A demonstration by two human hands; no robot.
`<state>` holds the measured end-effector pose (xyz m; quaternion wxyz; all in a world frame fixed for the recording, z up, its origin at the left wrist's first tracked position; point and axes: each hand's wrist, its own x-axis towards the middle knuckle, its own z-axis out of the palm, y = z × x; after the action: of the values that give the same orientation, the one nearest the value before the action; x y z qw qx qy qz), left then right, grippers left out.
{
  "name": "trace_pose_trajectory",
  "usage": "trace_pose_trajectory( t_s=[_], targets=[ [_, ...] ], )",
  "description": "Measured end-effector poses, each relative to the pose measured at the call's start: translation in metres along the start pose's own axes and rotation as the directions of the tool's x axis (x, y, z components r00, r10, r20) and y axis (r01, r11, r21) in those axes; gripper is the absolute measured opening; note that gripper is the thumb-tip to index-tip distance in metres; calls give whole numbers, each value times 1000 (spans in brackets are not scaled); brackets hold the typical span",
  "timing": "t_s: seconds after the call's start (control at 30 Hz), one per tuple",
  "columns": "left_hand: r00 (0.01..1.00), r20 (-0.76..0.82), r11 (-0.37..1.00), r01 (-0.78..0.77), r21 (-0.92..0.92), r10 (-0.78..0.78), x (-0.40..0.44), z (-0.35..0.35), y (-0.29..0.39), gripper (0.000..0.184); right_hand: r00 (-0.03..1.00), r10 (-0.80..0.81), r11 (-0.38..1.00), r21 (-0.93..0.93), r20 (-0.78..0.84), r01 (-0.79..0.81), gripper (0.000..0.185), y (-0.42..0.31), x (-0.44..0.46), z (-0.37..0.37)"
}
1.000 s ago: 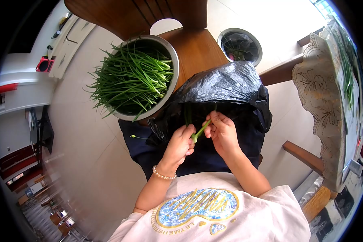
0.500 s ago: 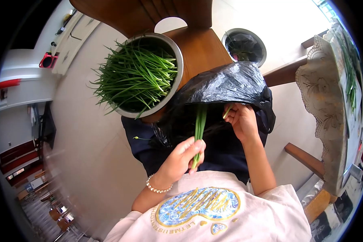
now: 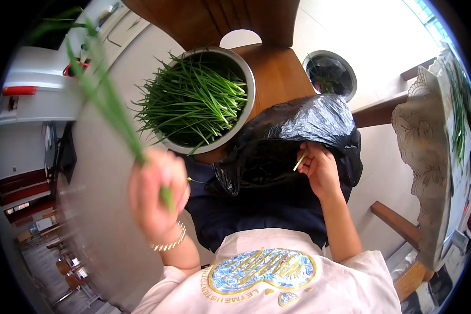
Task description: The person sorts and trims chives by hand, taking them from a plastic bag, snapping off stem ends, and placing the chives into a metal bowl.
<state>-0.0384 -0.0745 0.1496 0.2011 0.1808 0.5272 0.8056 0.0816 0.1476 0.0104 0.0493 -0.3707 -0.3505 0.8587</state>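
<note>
Inside the closed left hand (image 3: pixel 159 191), a small bundle of green stalks (image 3: pixel 110 107) is being held firmly, the fingers wrapping around it near its lower end; a short stub is poking out below the fist, while the long part is slanting up and away to the left, blurring toward its tips; just below this grip, a beaded bracelet (image 3: pixel 168 242) is circling the wrist.

Well to the right of that fist, the right hand (image 3: pixel 320 170) is pinching a thin pale stem (image 3: pixel 300 160) between thumb and fingers, the stem's light end pointing down and to the left; this second grip is sitting at the mouth of a black plastic bag (image 3: pixel 303 120), though whether the fingertips are touching the plastic I cannot tell; the bag is gaping toward the person, partly covering the dark trousers (image 3: pixel 256 212).

Beyond the left grip and to its right, a metal bowl (image 3: pixel 250 91) is standing on a wooden chair (image 3: pixel 277 78), holding a thick heap of green leaves (image 3: pixel 196 104) that is spilling over the left rim; beyond the right grip, a second bowl (image 3: pixel 354 86) is resting on the floor; farther right, a lace-edged cloth (image 3: pixel 418 125) is hanging from a table, where more greens (image 3: pixel 458 118) are lying.
</note>
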Motion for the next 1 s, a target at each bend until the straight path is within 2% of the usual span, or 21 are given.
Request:
trace_pose_trajectory(
  t_s=[0.03, 0.07, 0.13, 0.17, 0.2, 0.23, 0.27, 0.3, 0.33, 0.37, 0.4, 0.43, 0.5, 0.6, 0.63, 0.67, 0.7, 0.73, 0.83, 0.93, 1.0],
  targets=[
    [994, -81, 996, 73, 45, -69, 11, -6, -16, 25, 1000, 12, 1000, 3, -1, -12, 21, 2, -1, 1],
    [956, -234, 981, 191, 41, -176, 24, -4, -30, 27, 1000, 16, 1000, 2, 3, -16, 21, 2, -2, 3],
    [908, -311, 886, 370, 279, -282, 32, -21, -67, 42, 1000, 19, 1000, -10, 17, -19, 21, 5, -5, 2],
    [923, -325, 800, 350, 487, -206, 26, -27, -87, 56, 1000, 23, 1000, -15, 19, -23, 21, 7, -6, 2],
    [948, -294, 651, 301, 696, -124, 16, -30, -98, 60, 999, 30, 999, -18, 14, -30, 21, 8, -7, 2],
    [963, -262, 543, 253, 801, -62, 12, -17, -93, 58, 999, 33, 999, -19, 34, -32, 21, 9, -9, 1],
    [971, -238, 550, 216, 807, -32, 8, -2, -86, 54, 999, 34, 999, -37, 34, -33, 22, 11, -10, 0],
    [975, -220, 632, 157, 759, 21, 4, 5, -88, 44, 999, 36, 998, -56, 35, -34, 22, 12, -10, 0],
    [982, -176, 641, 94, 762, 65, 1, 15, -86, 33, 998, 45, 996, -74, 38, -42, 23, 13, -11, 2],
    [973, -67, 481, -50, 876, 223, -3, 22, -86, 24, 997, 48, 996, -78, 55, -44, 23, 13, -12, 5],
    [961, 11, 356, -113, 928, 275, -8, 25, -86, 20, 997, 48, 992, -120, 56, -41, 23, 13, -14, 9],
    [964, 44, 392, -148, 908, 262, -11, 31, -86, 16, 998, 44, 986, -161, 53, -35, 23, 14, -15, 12],
    [982, 130, 470, -178, 865, 134, -15, 36, -93, 15, 994, -39, 969, -239, 97, 62, 22, 15, -22, 19],
    [987, 63, 345, -9, 939, -145, -22, 45, -98, 28, 979, -105, 966, -217, 173, 142, 20, 14, -35, 32],
    [987, 69, 348, -15, 937, -144, -24, 44, -99, 28, 971, -124, 965, -204, 207, 167, 19, 17, -37, 34],
    [939, 16, 492, 165, 855, -344, -24, 42, -98, 28, 970, -90, 974, -182, 224, 132, 19, 17, -40, 38],
    [842, 6, 574, 363, 734, -540, -26, 40, -97, 29, 970, -54, 982, -161, 238, 94, 18, 17, -43, 41],
    [836, 17, 576, 363, 733, -549, -29, 39, -96, 29, 965, -9, 991, -129, 261, 44, 19, 17, -45, 41],
    [758, 47, 641, 516, 568, -651, -33, 33, -88, 31, 967, 36, 980, -199, 251, 16, 18, 27, -40, 36],
    [654, 86, 587, 603, 540, -752, -40, 21, -51, 25, 989, 97, 992, 64, 107, -105, 21, 16, -26, 35],
    [674, 92, 589, 560, 583, -733, -45, 7, -19, 18, 991, 131, 974, 186, 12, -131, 17, 11, -9, 26]
  ],
)
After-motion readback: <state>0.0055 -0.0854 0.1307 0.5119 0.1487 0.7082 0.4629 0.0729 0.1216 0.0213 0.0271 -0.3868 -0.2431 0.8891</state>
